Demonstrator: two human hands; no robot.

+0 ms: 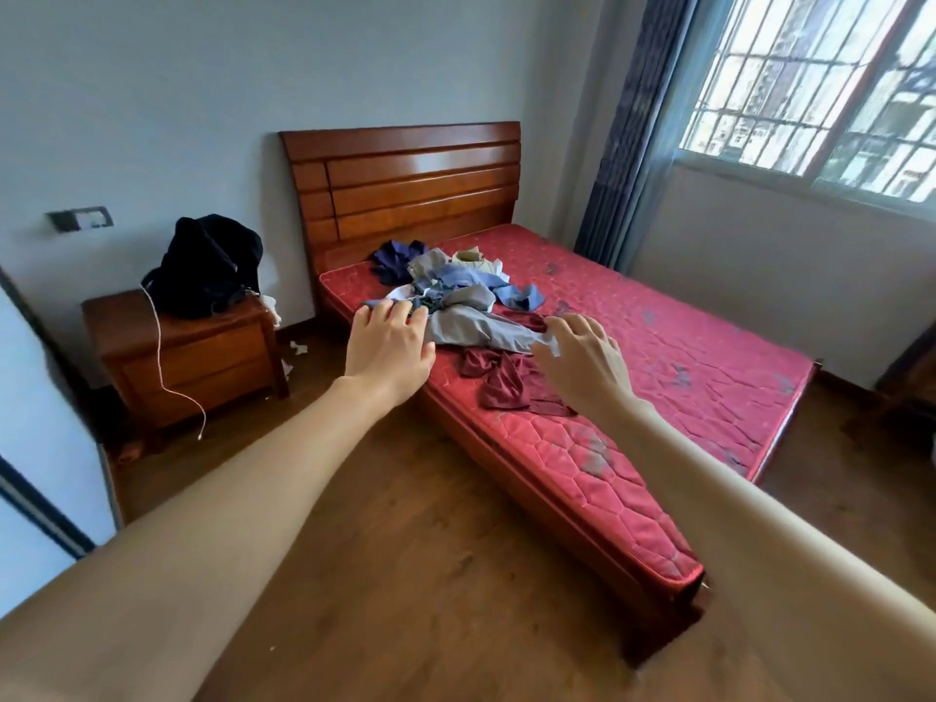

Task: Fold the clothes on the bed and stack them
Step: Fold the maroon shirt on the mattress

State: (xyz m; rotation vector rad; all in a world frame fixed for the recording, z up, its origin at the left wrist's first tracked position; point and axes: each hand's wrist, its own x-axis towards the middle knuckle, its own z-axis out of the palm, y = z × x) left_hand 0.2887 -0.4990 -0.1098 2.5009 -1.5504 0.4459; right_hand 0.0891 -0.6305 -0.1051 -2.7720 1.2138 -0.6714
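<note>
Both arms stretched out over the floor toward the near long edge of the bed. Left hand spread, fingers straight and relaxed, fingertips at the edge of the heap of clothes — touching or just above it, cannot tell which. Right hand with fingers loosely curled over the tail of a grey garment; whether pinching the cloth or only hovering, cannot tell. Between the two hands, that grey garment; just below the right fingers, a crumpled maroon garment, lying close to the mattress edge. Beyond the fingertips, toward the wooden headboard, blue, navy and beige pieces tangled together, none folded. To the right of the right hand, wide bare red quilted mattress running to the far side and the foot. Left of the left hand, past the bed edge, a strip of wooden floor, then a nightstand carrying a black bag, a white cord hanging down its front — bag contents not visible
</note>
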